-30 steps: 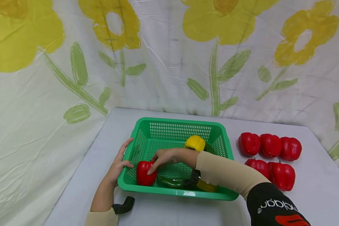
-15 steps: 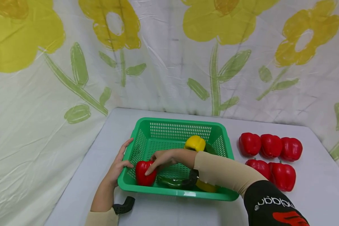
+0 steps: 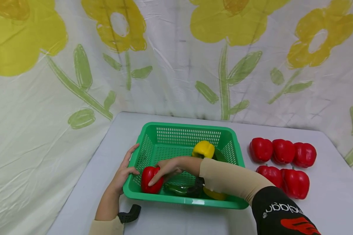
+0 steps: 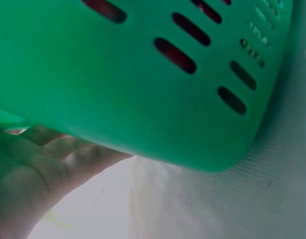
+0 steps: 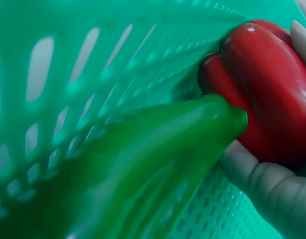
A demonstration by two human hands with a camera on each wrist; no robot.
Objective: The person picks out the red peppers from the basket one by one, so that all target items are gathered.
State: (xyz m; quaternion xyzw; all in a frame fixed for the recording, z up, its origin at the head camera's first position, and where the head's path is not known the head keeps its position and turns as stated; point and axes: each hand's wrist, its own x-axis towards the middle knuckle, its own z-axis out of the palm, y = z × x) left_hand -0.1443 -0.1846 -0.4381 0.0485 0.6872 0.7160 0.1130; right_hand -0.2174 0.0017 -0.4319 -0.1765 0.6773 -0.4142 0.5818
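My right hand (image 3: 169, 168) reaches into a green plastic basket (image 3: 183, 200) and grips a red bell pepper (image 3: 149, 181) near its left front corner. In the right wrist view, fingers lie on both sides of that red pepper (image 5: 272, 89). The stem end of a long green pepper (image 5: 158, 149) points at it. My left hand (image 3: 124, 171) holds the basket's left rim, thumb over the edge and fingers along the outside. In the left wrist view, the left hand (image 4: 48, 169) is beside the basket wall (image 4: 118, 89), its fingertips partly hidden.
A yellow bell pepper (image 3: 203, 149) lies toward the basket's back right, with something dark green (image 3: 219, 155) beside it. Another yellow item (image 3: 214, 194) is half hidden under my right forearm. Several red bell peppers (image 3: 283, 151) stand in two rows on the white table (image 3: 335, 182).
The red pepper in my right hand has tilted a little, and the thumb sits slightly lower on it. My right forearm has shifted slightly left. The left hand and basket stay put.
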